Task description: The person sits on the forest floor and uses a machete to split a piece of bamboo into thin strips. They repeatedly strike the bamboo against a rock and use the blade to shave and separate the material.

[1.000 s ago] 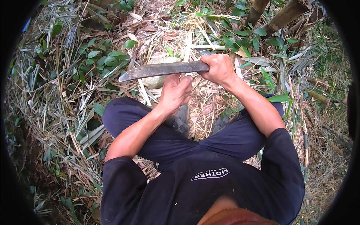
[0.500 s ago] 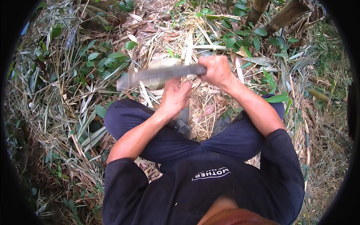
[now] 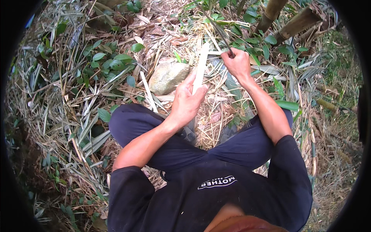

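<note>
My left hand (image 3: 188, 101) grips the lower end of a pale split bamboo strip (image 3: 201, 63), which stands nearly upright in front of me. My right hand (image 3: 236, 63) is closed around the handle of a long dark knife (image 3: 217, 28). Its blade now points up and away, seen almost edge-on above the strip's top. A grey stone (image 3: 168, 76) lies on the ground just left of the strip. I am squatting, with my knees in dark trousers below both hands.
Dry bamboo leaves and husks cover the ground. Green leafy plants (image 3: 112, 62) grow at the left, and thick bamboo stems (image 3: 297, 21) rise at the upper right. Another pale sliver (image 3: 148, 91) lies left of the stone.
The knife lay flat across the stone before. My right hand has swung it up so the blade points away, and the pale strip in my left hand now shows upright.
</note>
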Motion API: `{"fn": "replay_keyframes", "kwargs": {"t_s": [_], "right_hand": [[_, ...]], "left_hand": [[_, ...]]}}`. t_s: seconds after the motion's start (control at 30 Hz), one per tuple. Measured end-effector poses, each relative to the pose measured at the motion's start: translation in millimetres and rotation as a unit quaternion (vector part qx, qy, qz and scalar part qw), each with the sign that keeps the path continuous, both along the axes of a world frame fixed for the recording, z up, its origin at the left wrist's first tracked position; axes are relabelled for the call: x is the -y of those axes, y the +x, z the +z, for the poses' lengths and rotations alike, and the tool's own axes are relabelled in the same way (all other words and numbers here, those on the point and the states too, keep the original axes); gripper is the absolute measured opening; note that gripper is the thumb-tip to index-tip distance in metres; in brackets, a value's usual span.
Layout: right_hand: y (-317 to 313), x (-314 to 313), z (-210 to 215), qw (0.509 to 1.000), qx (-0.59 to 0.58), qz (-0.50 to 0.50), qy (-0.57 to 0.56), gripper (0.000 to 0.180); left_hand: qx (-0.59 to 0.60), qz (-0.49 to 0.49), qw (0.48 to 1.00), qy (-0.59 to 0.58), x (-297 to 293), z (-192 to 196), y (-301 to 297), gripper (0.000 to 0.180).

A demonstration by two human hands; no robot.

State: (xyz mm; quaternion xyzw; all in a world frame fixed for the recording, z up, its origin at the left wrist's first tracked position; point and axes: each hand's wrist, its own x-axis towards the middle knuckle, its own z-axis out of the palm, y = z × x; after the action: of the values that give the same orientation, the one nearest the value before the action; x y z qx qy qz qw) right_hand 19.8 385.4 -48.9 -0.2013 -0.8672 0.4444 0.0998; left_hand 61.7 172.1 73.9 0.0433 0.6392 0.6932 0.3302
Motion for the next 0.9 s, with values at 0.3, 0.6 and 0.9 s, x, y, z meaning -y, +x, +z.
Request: {"fn": "replay_keyframes", "kwargs": {"t_s": [0.3, 0.6, 0.9], "right_hand": [[22, 46, 31, 0.912, -0.313, 0.224, 0.142, 0.017], [33, 45, 37, 0.911, -0.281, 0.27, 0.135, 0.018], [26, 48, 29, 0.936, -0.219, 0.252, 0.116, 0.026]], "left_hand": [[-0.189, 0.03, 0.977, -0.093, 3, -24, -7, 0.04], [-0.245, -0.015, 0.966, -0.082, 7, -20, 3, 0.057], [-0.347, 0.002, 0.919, -0.186, 14, -41, -6, 0.049]]}}
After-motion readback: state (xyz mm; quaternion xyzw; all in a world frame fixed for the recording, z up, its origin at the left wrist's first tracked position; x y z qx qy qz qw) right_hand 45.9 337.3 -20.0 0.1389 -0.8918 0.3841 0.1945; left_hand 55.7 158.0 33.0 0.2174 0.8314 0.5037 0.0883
